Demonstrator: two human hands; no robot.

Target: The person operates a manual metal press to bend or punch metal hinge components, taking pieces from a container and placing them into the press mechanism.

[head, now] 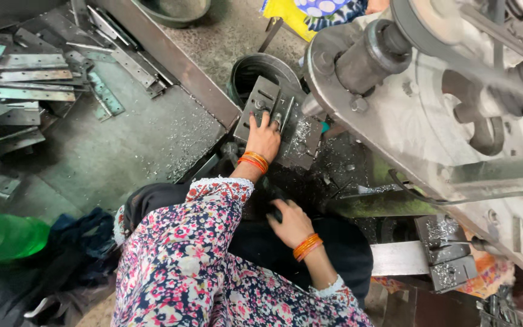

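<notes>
My left hand [264, 138] reaches forward onto a grey slotted die plate [301, 142] under the press, its fingertips on a small metal piece [260, 108] lying there. Bright metal filings lie scattered over the plate. My right hand [290, 224] lies lower, close to my lap, with its fingers curled around a small dark object [273, 209] that I cannot make out. Both wrists wear orange bangles, and both sleeves are floral.
The large grey press machine [419, 115] with its wheel and shaft fills the right side. Several flat metal strips [28, 79] are piled at the upper left. A dark round bin [255, 66] stands behind the plate, a green container [1, 236] at the left, a clamp block [446, 254] at the lower right.
</notes>
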